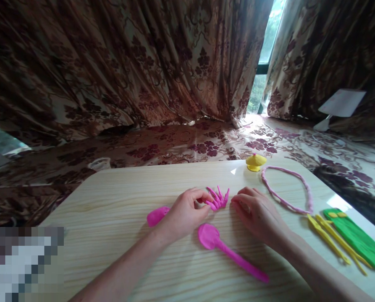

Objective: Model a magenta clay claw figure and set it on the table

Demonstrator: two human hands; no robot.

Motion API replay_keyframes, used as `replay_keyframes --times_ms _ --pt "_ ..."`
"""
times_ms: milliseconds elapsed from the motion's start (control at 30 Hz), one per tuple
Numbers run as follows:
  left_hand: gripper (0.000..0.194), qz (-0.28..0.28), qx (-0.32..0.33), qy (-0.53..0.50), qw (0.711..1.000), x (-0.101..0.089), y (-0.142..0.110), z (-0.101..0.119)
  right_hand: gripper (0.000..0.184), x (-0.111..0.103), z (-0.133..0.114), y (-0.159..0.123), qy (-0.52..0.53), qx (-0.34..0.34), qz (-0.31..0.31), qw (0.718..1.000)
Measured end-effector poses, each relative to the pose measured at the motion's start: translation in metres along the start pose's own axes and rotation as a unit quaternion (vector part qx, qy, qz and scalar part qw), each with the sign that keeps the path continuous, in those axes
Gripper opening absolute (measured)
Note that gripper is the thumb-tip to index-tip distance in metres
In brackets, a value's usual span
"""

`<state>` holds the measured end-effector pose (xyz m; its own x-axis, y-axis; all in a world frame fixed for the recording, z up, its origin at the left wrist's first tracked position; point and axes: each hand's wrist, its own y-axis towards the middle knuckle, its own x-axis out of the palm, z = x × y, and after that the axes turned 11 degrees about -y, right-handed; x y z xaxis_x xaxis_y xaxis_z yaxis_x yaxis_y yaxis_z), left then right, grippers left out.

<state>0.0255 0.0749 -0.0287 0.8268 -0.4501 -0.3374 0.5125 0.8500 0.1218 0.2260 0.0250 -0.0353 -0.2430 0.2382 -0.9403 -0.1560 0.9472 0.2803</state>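
Note:
My left hand (187, 209) pinches the left side of a bright pink modelling-clay piece (218, 201) with several thin prongs fanning upward. Just right of it, my right hand (253, 212) has its thumb and fingers drawn together. Its fingertips are close to the prongs, with a small gap between; whether they hold anything is hidden. Below the hands, a pink clay spoon-like shape (209, 237) lies flat, its long handle running to the lower right. Partly behind my left wrist is another pink clay lump (157, 216).
On the wood-grain table (127, 180) are a yellow clay stand-like shape (255, 162), a light pink twisted loop (288, 172), yellow clay strips (329, 241) and a green clay slab (357, 239). Beyond the table are patterned curtains (162, 63) and a white lamp (343, 102).

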Motion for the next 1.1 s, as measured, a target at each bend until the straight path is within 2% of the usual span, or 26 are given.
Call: replay_keyframes --times_ms 133,300,467,733,967,1100 --pt "0.009 0.025 0.041 0.094 0.994 -0.0007 -0.0002 -0.0056 0.020 0.0009 -0.0004 0.0007 0.000 0.002 0.002 1.000" --pt "0.011 0.037 0.060 0.172 0.983 -0.0015 -0.0021 -0.0083 0.020 0.0015 -0.0028 0.0000 0.000 0.001 -0.004 1.000" --pt "0.010 0.034 0.068 0.187 0.980 -0.0021 -0.0025 -0.0074 0.019 0.0016 -0.0047 -0.0008 -0.001 -0.004 -0.005 1.000" --pt "0.012 0.074 0.066 0.223 0.970 0.0001 -0.0023 -0.0054 0.017 0.0030 -0.0062 -0.0002 0.003 -0.012 0.004 1.000" --pt "0.011 0.043 0.063 0.228 0.971 -0.0025 -0.0048 -0.0019 0.017 0.0013 -0.0070 -0.0014 0.007 -0.010 0.009 1.000" --pt "0.014 0.050 0.068 0.215 0.973 -0.0009 -0.0073 0.0010 0.017 0.0016 -0.0065 -0.0009 0.008 -0.010 0.009 1.000"
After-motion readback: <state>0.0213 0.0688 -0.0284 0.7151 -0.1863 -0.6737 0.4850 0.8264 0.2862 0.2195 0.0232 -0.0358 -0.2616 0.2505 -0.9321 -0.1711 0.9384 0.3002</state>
